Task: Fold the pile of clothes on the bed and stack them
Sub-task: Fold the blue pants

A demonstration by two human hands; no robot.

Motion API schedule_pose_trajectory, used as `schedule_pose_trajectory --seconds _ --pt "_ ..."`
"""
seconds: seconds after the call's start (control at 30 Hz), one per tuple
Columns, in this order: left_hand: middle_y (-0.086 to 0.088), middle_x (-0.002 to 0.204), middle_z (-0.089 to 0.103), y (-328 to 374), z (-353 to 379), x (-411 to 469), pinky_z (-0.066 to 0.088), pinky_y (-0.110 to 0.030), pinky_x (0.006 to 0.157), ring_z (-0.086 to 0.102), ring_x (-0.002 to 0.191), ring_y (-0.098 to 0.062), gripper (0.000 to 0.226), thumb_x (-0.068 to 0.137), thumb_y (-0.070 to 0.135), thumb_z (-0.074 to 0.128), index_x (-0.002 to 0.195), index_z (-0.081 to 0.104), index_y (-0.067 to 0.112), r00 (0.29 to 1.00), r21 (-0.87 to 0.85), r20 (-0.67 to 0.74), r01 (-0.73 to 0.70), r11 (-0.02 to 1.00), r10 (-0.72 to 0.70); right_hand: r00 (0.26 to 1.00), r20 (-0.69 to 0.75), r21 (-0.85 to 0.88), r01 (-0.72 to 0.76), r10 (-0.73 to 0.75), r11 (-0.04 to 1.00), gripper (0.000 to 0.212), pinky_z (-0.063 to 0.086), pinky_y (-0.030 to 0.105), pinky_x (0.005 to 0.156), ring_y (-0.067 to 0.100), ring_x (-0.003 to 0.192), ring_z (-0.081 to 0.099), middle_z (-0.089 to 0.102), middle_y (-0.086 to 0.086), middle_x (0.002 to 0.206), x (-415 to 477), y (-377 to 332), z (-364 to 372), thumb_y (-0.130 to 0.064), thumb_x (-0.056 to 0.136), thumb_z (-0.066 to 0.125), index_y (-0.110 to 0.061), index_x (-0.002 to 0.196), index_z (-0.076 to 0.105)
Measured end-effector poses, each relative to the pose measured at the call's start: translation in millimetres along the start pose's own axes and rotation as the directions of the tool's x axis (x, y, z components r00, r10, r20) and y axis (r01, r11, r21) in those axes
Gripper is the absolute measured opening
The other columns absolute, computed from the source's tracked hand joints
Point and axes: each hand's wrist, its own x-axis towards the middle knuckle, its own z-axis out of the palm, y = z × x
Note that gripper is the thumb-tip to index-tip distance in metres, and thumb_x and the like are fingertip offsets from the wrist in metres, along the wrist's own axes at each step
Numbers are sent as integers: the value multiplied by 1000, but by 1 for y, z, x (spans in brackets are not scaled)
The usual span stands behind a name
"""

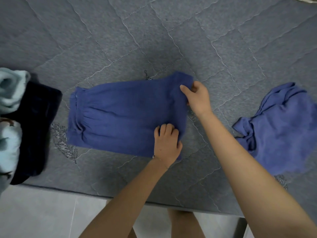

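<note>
While the blue crinkled shorts (120, 115) lie flat in the middle of the grey quilted bed (154, 40), both hands hold them at their right edge. The right hand (199, 98) pinches the far corner between thumb and fingers. The left hand (167, 143) grips the near corner with curled fingers. A crumpled blue garment (283, 127) lies apart on the right. On the left, a folded dark navy garment (34, 127) touches pale blue fluffy cloth (10, 90).

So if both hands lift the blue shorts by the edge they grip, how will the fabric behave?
Probably floppy: the blue shorts lie limp on the bed cover, gathered at the waistband, so they would likely drape from the left hand and right hand. Probably light; the cloth looks thin. Unlikely to slip; the weave looks matte and crinkled.
</note>
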Motion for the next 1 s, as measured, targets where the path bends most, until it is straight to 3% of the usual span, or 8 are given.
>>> schedule_pose_trajectory --seconds 0.1,0.27,0.4,0.57,0.7,0.83,0.9,1.0 --pt "-2 89 62 -24 -26 -9 49 -35 82 57 88 -18 7 87 15 65 87 60 9 999 -350 35 34 936 -23 999 8 54 37 -38 998 12 54 26 54 17 77 64 67 10 89 -9 -14 16 -8 93 62 -15 85 58" --pt "13 66 47 -92 -79 -40 37 -15 59 48 62 1 15 96 8 57 86 48 14 914 -651 -8 304 696 -406 996 -16 65 94 -93 993 13 58 36 57 22 72 62 62 20 83 -26 -42 62 -11 93 65 -2 90 55" --pt "6 67 49 -153 -118 -59 36 -13 58 47 60 4 19 97 7 56 82 48 16 827 -689 -51 377 619 -559 990 76 124 111 -121 986 12 58 26 56 21 71 59 57 15 77 -48 -69 118 -8 94 63 -2 89 53" --pt "3 69 50 -211 -146 -73 33 -28 61 49 64 -5 22 99 7 52 80 44 15 741 -676 -21 484 555 -671 966 187 97 161 -177 982 12 60 38 74 19 75 62 61 9 74 -68 -81 200 -10 94 63 -6 87 55" --pt "-13 86 57 -243 -148 -76 35 -34 68 56 84 -33 7 92 0 54 89 51 5 766 -492 42 575 654 -642 947 243 -116 244 -211 963 29 45 16 92 12 104 62 66 -1 109 -77 -70 228 -18 92 67 -10 119 62" --pt "-21 142 42 -242 -153 -75 34 -44 105 39 129 -36 54 92 19 63 140 43 3 815 -352 -7 540 764 -579 943 131 -443 330 -305 833 56 33 31 109 27 128 49 55 10 137 -78 -38 212 -21 86 72 -7 136 52" --pt "-16 150 36 -240 -156 -69 34 -45 109 36 135 -33 65 94 32 59 149 32 9 862 -347 6 477 808 -506 965 58 -542 246 -256 804 68 23 36 115 30 138 34 41 12 148 -85 -23 199 -26 84 73 -13 144 44" --pt "-10 150 40 -242 -152 -57 41 -48 107 43 133 -29 74 90 42 61 150 28 13 846 -470 139 514 717 -515 987 -9 -483 138 -162 865 80 21 36 117 27 138 30 36 12 149 -103 -1 186 -25 82 77 -14 149 35"
